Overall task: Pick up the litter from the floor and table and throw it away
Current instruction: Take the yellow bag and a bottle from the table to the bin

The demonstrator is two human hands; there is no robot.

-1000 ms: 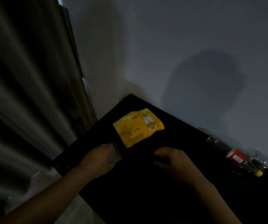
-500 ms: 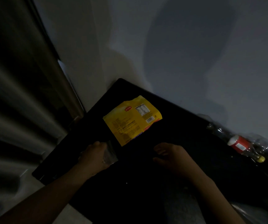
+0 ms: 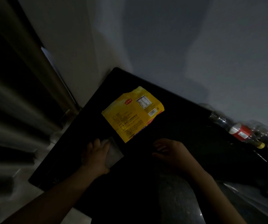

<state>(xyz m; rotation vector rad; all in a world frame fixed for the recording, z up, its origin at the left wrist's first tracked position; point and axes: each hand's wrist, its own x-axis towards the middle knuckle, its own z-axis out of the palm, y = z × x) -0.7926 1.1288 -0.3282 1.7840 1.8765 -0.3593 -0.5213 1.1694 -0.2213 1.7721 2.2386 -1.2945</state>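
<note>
While the left hand (image 3: 97, 156) pinches a clear scrap (image 3: 114, 153) just beside the yellow wrapper (image 3: 133, 113) on the dark surface (image 3: 186, 126), the right hand (image 3: 170, 152), fingers loosely curled and empty, should probably lift the wrapper's near corner.

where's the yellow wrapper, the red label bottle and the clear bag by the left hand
yellow wrapper (image 3: 133, 115), head view, middle of its printed face
red label bottle (image 3: 240, 132), head view, on the red label
clear bag (image 3: 114, 153), head view, its uncovered right half
</note>
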